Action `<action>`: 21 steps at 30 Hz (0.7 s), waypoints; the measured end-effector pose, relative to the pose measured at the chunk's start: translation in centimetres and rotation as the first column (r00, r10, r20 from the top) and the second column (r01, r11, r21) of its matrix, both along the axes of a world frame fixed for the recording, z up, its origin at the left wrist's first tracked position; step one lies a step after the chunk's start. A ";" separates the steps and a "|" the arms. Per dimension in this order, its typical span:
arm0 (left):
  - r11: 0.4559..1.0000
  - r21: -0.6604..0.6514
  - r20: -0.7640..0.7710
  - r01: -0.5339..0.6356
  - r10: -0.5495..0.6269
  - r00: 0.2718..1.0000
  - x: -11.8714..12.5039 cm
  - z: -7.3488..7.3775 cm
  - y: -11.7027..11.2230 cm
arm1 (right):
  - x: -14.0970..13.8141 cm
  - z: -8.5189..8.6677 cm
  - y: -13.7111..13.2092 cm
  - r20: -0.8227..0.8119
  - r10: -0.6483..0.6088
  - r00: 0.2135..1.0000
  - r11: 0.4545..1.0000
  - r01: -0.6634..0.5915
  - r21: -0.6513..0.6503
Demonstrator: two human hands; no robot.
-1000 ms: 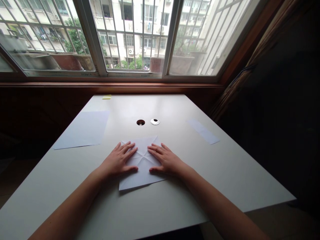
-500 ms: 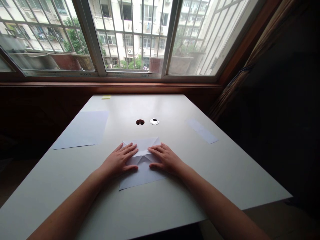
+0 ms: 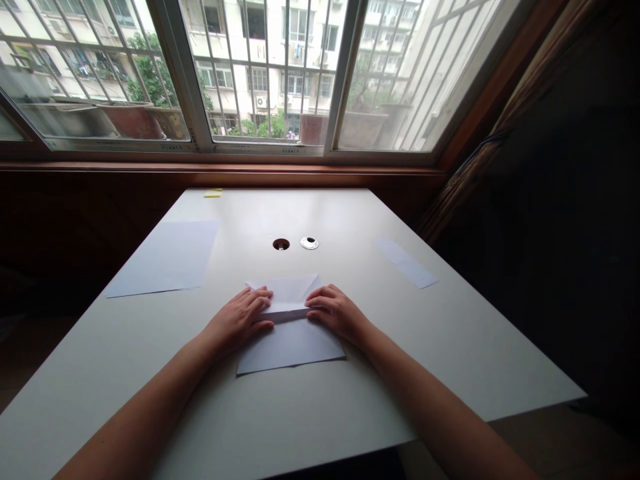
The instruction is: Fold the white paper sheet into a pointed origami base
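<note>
A folded sheet of white paper (image 3: 295,345) lies near the middle of the white table, with a raised crosswise fold and slanting creases toward its far corners. My left hand (image 3: 245,312) rests at the fold's left end, its fingers on the far side and its thumb on the near side. At the right end, my right hand (image 3: 337,311) pinches the fold with bent fingers and thumb. Both hands cover the sheet's side edges. The near part of the sheet lies flat toward me.
Larger white paper (image 3: 167,257) lies at the table's left. A narrow paper strip (image 3: 406,262) is at the right. Beyond the folded sheet are a round hole (image 3: 281,245) and a silver grommet (image 3: 309,243). Yellow slips (image 3: 213,193) sit by the far edge, below a barred window.
The triangular pleat in the middle of the sheet has become a straight raised fold. My right hand's fingers have drawn together and shifted slightly right; the left hand's fingers have closed up a little.
</note>
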State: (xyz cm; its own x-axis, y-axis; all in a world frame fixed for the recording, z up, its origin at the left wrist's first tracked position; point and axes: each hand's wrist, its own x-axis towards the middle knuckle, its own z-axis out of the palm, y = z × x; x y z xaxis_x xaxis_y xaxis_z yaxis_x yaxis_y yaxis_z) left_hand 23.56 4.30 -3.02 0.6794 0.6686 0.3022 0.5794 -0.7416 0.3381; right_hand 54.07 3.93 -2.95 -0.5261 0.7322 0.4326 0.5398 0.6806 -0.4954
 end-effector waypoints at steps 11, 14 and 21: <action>0.997 0.058 0.032 0.041 -0.043 0.999 0.5 0.6 -0.1 | 0.2 -0.3 0.0 -0.013 -0.026 1.000 1.000 0.026 0.017; 0.987 0.155 0.013 -0.037 0.035 0.999 0.7 1.1 -0.4 | 0.2 -0.2 -0.1 -0.001 -0.044 0.999 0.998 0.044 0.038; 0.971 0.198 0.153 -0.133 0.103 0.983 0.7 1.0 -0.3 | 0.3 -0.1 0.2 -0.046 -0.072 0.996 0.996 0.074 0.041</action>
